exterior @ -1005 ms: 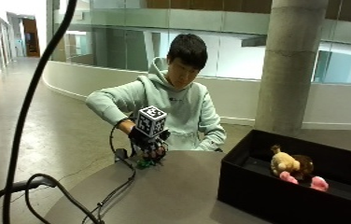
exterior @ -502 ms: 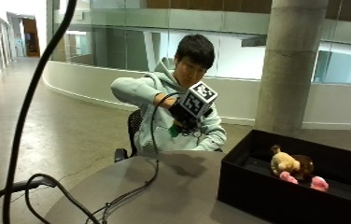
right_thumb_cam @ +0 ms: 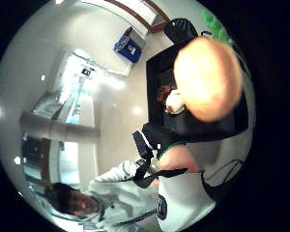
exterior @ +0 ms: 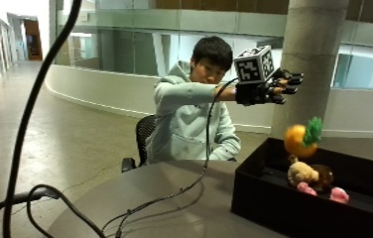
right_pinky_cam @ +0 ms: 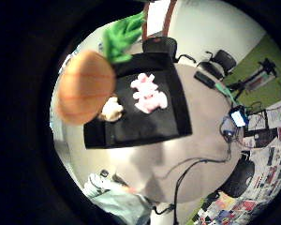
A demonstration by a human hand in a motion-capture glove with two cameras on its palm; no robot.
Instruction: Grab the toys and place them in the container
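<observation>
Above the container's (exterior: pixel 285 208) near wall, hand (exterior: pixel 266 89) spread open, well over the airborne carrot toy (exterior: pixel 303 139). Palm views: carrot over container (right_pinky_cam: pixel 131 126), pink toy (right_pinky_cam: pixel 149 93) inside. Half-second earlier, hand was over desk (exterior: pixel 166 203).

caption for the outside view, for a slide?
Gloved right hand raised, fingers open, above the black container; orange carrot toy in mid-air above toys already inside.
</observation>
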